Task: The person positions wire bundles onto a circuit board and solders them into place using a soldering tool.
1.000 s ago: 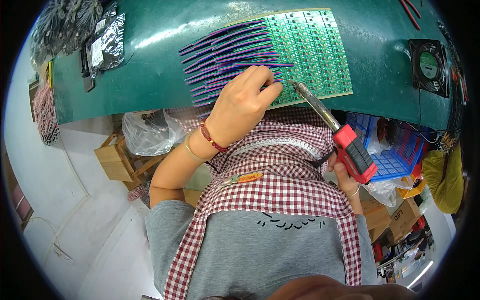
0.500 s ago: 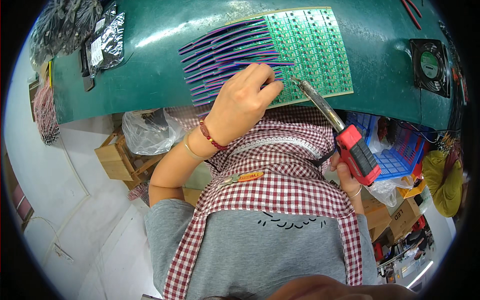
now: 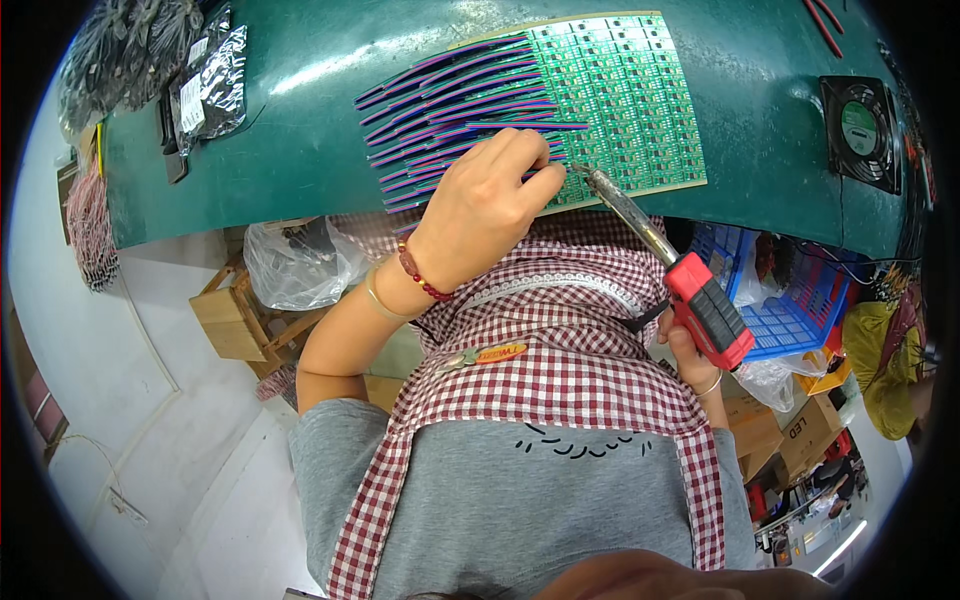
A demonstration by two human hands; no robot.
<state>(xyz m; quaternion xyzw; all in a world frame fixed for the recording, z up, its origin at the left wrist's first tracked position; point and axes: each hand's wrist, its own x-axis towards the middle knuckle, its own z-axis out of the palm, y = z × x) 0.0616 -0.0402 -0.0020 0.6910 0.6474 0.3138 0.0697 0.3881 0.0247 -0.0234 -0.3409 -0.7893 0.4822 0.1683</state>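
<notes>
A sheet of green circuit boards [image 3: 630, 100] lies on the table, with rows of flat multicoloured wire strips [image 3: 455, 85] spread over its left part. My left hand [image 3: 495, 185] is above the near rows, thumb and fingers pinched on a wire strip, most of which the hand covers. In my right hand [image 3: 687, 352] is a soldering iron [image 3: 712, 312] with a red and black handle. The fingers wrap its handle from below and are partly hidden by it. The iron's tip is at the boards, just right of my left fingertips; whether it touches cannot be told.
The green table [image 3: 310, 130] has a black fan [image 3: 860, 135] at right and bagged parts [image 3: 212, 85] at left. Red-handled pliers or similar [image 3: 825, 28] lie at the far right. Below the edge are a blue basket [image 3: 800, 320] and a wooden stool [image 3: 235, 320].
The soldering iron has shifted slightly left, bringing its tip closer to my left fingertips. My left hand has stayed in almost the same place.
</notes>
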